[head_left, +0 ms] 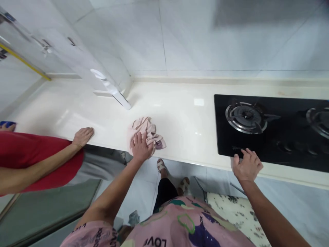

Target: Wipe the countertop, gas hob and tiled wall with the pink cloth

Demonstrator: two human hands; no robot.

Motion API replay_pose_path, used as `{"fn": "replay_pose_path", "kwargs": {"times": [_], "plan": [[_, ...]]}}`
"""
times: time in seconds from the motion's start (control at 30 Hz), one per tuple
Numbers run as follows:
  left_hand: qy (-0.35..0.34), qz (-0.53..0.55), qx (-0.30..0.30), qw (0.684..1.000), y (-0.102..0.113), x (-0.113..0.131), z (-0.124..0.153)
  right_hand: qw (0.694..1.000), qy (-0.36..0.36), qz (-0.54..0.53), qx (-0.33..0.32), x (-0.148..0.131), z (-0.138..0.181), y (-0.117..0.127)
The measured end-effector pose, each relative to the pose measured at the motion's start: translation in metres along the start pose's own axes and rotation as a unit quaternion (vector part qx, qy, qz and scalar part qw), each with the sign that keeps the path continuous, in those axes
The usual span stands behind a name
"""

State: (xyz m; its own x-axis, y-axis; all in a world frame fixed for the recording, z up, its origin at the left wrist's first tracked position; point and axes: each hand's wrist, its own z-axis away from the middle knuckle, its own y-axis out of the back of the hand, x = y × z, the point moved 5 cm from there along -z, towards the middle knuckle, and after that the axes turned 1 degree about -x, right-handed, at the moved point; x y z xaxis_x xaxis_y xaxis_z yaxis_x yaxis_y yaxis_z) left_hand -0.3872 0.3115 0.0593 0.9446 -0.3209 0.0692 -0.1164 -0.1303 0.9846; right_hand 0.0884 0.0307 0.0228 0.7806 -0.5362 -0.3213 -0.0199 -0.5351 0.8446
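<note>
While the left hand (141, 148) lies palm down on the cloth (145, 126), fingers extended and slightly spread, no clear grip, the right hand (247, 167) sits at the stove's (272, 137) front edge, fingers loosely bent, holding nothing. Cloth is pink, crumpled, on the white counter (185, 120) near its front edge, well left of the stove. Co-worker in red shirt (41, 157) at far left: one hand (82, 137) flat on counter, other at a blue item (8, 124), partly cut off. Patterned chair (231, 207) below right.
</note>
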Motion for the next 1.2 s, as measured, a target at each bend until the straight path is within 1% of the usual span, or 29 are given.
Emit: {"fn": "replay_pose_path", "kwargs": {"times": [0.03, 0.1, 0.17, 0.27, 0.37, 0.47, 0.53, 0.57, 0.6, 0.67, 0.73, 0.8, 0.83, 0.9, 0.93, 1.0, 1.07, 1.13, 1.2], "plan": [[0.002, 0.004, -0.008, 1.0, -0.002, 0.015, 0.001, 1.0, 0.001, -0.001, 0.003, 0.0, 0.0, 0.0], [-0.022, 0.013, -0.053, 0.998, -0.007, 0.053, 0.002, 1.0, 0.006, -0.001, 0.008, -0.001, 0.0, 0.0], [-0.064, 0.022, -0.107, 0.992, -0.013, 0.095, 0.002, 1.0, 0.015, -0.001, 0.012, -0.003, 0.0, 0.001], [-0.125, 0.045, -0.154, 0.979, -0.02, 0.159, 0.0, 1.0, 0.027, -0.001, 0.013, -0.005, 0.001, 0.001], [-0.199, 0.085, -0.195, 0.956, -0.031, 0.228, 0.0, 1.0, 0.026, 0.004, 0.014, -0.004, 0.002, -0.001], [-0.291, 0.128, -0.229, 0.92, -0.037, 0.291, 0.003, 1.0, 0.02, 0.006, 0.007, -0.001, -0.001, -0.004], [-0.337, 0.154, -0.239, 0.898, -0.035, 0.316, 0.006, 1.0, -0.001, -0.006, 0.004, -0.001, -0.005, -0.004], [-0.354, 0.167, -0.247, 0.886, -0.033, 0.321, 0.008, 1.0, -0.019, -0.017, 0.009, -0.004, -0.007, -0.004], [-0.366, 0.181, -0.256, 0.876, -0.031, 0.321, 0.011, 0.999, -0.033, -0.031, 0.016, -0.009, -0.008, -0.003], [-0.382, 0.207, -0.266, 0.861, -0.027, 0.307, 0.018, 0.997, -0.04, -0.069, 0.022, -0.033, -0.007, -0.005], [-0.392, 0.231, -0.249, 0.855, -0.024, 0.279, 0.026, 0.993, -0.011, -0.114, -0.001, -0.071, 0.0, -0.012], [-0.391, 0.253, -0.202, 0.862, -0.023, 0.24, 0.033, 0.99, 0.019, -0.133, -0.05, -0.115, 0.012, -0.024], [-0.382, 0.26, -0.17, 0.87, -0.023, 0.217, 0.035, 0.99, 0.023, -0.122, -0.072, -0.134, 0.018, -0.03], [-0.345, 0.252, -0.094, 0.899, -0.024, 0.162, 0.031, 0.993, 0.009, -0.071, -0.097, -0.164, 0.026, -0.039], [-0.314, 0.232, -0.055, 0.919, -0.025, 0.131, 0.025, 0.994, -0.003, -0.042, -0.101, -0.174, 0.027, -0.042], [-0.246, 0.181, 0.003, 0.952, -0.027, 0.067, 0.007, 0.994, -0.017, -0.001, -0.105, -0.186, 0.027, -0.047], [-0.184, 0.121, 0.032, 0.975, -0.029, 0.007, -0.017, 0.994, -0.012, 0.016, -0.106, -0.194, 0.025, -0.049], [-0.154, 0.073, 0.045, 0.984, -0.03, -0.04, -0.042, 0.995, -0.002, 0.026, -0.1, -0.2, 0.026, -0.052], [-0.164, 0.043, 0.051, 0.984, -0.031, -0.07, -0.064, 0.995, 0.0, 0.037, -0.088, -0.206, 0.029, -0.055]]}}
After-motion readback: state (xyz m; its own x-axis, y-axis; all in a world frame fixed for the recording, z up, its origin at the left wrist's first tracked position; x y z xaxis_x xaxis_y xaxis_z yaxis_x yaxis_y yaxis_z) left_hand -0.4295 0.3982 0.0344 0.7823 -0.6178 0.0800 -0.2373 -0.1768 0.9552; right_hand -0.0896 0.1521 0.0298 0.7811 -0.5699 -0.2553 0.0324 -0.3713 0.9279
